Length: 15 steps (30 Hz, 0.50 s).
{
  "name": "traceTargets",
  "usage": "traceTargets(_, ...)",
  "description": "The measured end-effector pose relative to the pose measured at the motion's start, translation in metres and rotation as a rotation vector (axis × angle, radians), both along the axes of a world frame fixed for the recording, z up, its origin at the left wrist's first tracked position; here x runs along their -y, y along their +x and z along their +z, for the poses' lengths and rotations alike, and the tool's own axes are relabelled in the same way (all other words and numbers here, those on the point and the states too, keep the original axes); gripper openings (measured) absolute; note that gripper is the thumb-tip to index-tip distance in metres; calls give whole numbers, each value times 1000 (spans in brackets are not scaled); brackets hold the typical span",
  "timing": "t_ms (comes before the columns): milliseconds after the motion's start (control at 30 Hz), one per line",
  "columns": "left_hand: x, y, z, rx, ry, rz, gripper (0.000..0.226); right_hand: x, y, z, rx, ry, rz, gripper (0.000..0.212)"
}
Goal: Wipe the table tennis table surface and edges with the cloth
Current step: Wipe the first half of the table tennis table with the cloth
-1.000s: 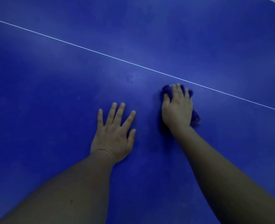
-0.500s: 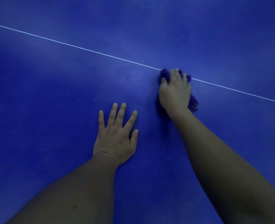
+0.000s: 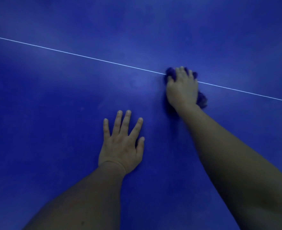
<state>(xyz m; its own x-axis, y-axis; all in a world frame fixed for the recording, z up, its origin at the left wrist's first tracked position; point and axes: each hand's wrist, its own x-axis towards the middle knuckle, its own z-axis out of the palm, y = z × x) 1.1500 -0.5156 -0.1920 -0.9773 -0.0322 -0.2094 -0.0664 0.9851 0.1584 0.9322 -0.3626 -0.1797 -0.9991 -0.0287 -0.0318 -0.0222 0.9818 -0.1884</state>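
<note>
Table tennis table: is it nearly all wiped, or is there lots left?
Nothing shows which parts are done: the table tennis table looks evenly blue. Right now the right hand presses the dark cloth onto the white line, while the left hand lies flat. No edges are in view, so those can't be judged.

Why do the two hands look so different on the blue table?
The left hand lies flat with fingers spread and holds nothing; the right hand curls over a bunched dark cloth. The left hand sits nearer the person; the right hand reaches onto the white line. Both rest on the table.
</note>
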Motion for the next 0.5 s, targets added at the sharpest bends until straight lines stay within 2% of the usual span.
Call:
traceTargets(167, -1, -2, -1, -3, 17, -12, 65, -46, 68, 1, 20, -98, -284, 53)
traceTargets(267, 0, -2, 0, -1, 21, -10, 66, -27, 88, -1, 37, -63, -231, 56)
traceTargets(400, -1, -1, 0, 1, 1, -5, 68, -9, 51, -2, 30, -61, -69, 58)
traceTargets(500, -1, -1, 0, 4, -12, -8, 71, -29, 21, -1, -12, -50, -129, 52)
